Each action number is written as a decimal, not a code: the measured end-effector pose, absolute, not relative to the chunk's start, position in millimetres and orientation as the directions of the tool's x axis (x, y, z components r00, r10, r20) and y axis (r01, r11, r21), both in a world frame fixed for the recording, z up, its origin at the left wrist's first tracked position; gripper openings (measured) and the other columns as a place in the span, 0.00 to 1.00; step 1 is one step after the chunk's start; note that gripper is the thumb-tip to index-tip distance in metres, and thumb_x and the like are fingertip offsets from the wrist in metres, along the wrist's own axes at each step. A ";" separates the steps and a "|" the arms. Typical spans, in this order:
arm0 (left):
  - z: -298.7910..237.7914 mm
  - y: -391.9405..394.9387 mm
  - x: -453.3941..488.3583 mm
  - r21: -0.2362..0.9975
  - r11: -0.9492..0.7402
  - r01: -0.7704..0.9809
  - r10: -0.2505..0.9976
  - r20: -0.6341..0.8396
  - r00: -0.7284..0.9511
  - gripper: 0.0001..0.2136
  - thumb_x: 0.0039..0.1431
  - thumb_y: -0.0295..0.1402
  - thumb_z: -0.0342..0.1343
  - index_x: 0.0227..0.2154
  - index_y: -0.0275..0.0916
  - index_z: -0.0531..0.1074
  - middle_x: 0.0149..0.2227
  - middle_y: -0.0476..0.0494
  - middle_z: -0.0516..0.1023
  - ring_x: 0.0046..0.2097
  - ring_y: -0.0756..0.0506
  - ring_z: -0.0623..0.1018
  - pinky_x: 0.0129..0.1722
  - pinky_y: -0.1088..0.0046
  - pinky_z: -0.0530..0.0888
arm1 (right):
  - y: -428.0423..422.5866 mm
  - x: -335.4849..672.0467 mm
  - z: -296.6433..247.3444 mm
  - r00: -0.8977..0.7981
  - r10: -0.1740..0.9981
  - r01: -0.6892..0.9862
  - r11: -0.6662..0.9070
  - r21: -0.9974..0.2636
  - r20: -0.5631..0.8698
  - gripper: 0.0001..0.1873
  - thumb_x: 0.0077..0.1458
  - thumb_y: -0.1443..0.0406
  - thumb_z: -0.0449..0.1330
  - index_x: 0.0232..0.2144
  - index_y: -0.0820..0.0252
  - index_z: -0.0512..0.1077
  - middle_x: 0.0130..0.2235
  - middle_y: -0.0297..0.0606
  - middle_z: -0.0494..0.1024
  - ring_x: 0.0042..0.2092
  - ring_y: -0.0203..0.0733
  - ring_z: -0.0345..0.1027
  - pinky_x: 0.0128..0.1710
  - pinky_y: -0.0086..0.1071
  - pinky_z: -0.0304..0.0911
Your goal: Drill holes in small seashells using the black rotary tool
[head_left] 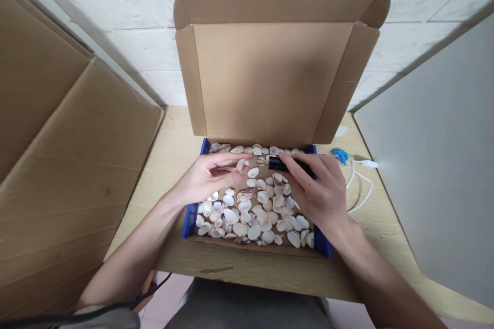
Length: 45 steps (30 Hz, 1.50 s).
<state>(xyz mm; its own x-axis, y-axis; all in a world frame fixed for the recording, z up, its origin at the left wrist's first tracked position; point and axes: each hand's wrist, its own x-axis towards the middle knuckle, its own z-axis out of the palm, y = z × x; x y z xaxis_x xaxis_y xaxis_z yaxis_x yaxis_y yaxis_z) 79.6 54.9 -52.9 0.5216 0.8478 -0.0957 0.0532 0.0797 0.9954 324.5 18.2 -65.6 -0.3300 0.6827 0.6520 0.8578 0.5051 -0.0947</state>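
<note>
Between the thumb and fingers of my left hand (pixel 210 176) is a small pinkish-white seashell (pixel 241 165), held above the box. My right hand (pixel 318 182) is closed around a black mini drill (pixel 278 164) with a brass-coloured chuck (pixel 262 162). Its thin bit points left at the shell; whether the tip touches it I cannot tell. Beneath both hands, many loose shells (pixel 253 232) lie in an open cardboard box (pixel 270 82) with blue sides. A brown patterned spiral shell (pixel 246 195) sits among the pale ones.
The box lid stands upright at the back, near a white brick-pattern wall (pixel 154 51). Right of the box lie a blue crumpled piece (pixel 340 155) and a white cable (pixel 371 187) on the wooden table (pixel 170 133). Cardboard (pixel 77 128) rises on the left, a grey panel (pixel 436 154) on the right.
</note>
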 end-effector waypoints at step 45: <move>-54.5 55.3 80.7 0.997 0.070 -0.021 0.849 -0.048 0.526 0.15 0.51 0.30 0.65 0.42 0.37 0.72 0.51 0.36 0.77 0.51 0.40 0.78 0.49 0.61 0.76 | 20.0 323.0 -66.7 -0.362 0.691 0.813 0.562 -0.150 0.626 0.15 0.57 0.65 0.58 0.48 0.60 0.71 0.36 0.41 0.77 0.36 0.40 0.68 0.34 0.32 0.62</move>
<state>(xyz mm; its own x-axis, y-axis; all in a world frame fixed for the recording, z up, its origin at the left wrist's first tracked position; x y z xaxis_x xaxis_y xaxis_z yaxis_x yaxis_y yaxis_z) 80.7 55.3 -54.5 0.5265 0.8488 -0.0483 -0.0213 0.0700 0.9973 323.0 20.0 -66.7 -0.3621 0.6907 0.6260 0.8134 0.5621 -0.1497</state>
